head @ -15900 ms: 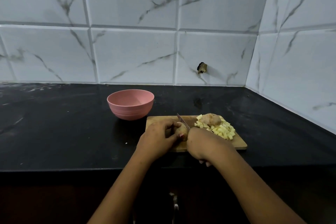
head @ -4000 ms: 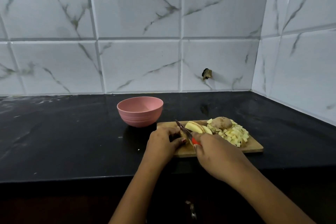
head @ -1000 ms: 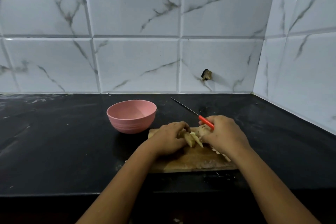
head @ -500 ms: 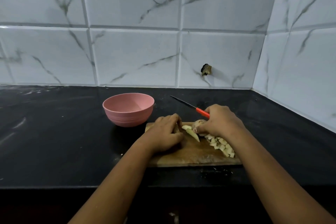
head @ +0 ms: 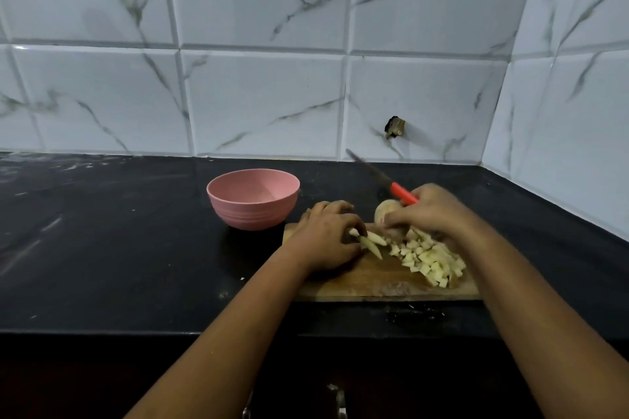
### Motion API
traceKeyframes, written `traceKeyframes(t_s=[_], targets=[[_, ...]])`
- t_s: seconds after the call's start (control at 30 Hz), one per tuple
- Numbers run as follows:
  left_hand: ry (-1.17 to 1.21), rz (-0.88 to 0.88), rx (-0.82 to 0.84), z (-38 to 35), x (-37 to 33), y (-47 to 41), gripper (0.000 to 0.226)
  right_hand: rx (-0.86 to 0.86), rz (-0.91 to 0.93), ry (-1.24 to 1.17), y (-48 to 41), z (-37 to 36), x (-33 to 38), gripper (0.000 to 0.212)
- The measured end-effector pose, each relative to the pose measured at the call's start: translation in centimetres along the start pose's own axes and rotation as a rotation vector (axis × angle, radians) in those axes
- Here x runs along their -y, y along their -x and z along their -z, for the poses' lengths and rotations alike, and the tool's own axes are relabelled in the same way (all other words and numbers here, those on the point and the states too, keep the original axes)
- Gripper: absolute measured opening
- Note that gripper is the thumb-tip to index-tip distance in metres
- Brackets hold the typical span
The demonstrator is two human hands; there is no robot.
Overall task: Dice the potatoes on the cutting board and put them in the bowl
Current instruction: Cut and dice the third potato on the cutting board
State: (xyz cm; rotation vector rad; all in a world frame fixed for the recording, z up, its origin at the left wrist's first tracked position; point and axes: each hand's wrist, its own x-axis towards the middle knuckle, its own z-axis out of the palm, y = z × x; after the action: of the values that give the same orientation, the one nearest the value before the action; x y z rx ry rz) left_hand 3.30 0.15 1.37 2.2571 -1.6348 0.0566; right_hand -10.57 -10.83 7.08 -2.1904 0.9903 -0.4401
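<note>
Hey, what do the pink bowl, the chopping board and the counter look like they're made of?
The pink round bowl looks like matte plastic: even colour, dull sheen, moulded ridges near its base. The rectangular brown cutting board looks like wood: visible grain streaks, uneven tone. The black countertop is probably polished stone, perhaps granite: glossy reflections, pale streaks.
</note>
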Motion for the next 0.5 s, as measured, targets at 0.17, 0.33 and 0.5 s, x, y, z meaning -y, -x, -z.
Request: traceKeyframes(t_s=[0.17, 0.33, 0.5], targets=[[-0.019, -0.038, -0.004, 0.2, -0.4, -0.1, 0.019, -0.099, -0.014, -0.068, 0.2, 2.8, -0.8, 0.030], [-0.022, -0.007, -0.037, 0.4, -0.3, 1.0, 0.019, -0.079, -0.056, -0.008, 0.1, 2.4, -1.9, 0.030], [0.037, 0.090, -0.052, 0.4, 0.2, 2.4, 0.026, -0.083, -0.077, 0.053, 0.6, 2.2, -2.2, 0.028]])
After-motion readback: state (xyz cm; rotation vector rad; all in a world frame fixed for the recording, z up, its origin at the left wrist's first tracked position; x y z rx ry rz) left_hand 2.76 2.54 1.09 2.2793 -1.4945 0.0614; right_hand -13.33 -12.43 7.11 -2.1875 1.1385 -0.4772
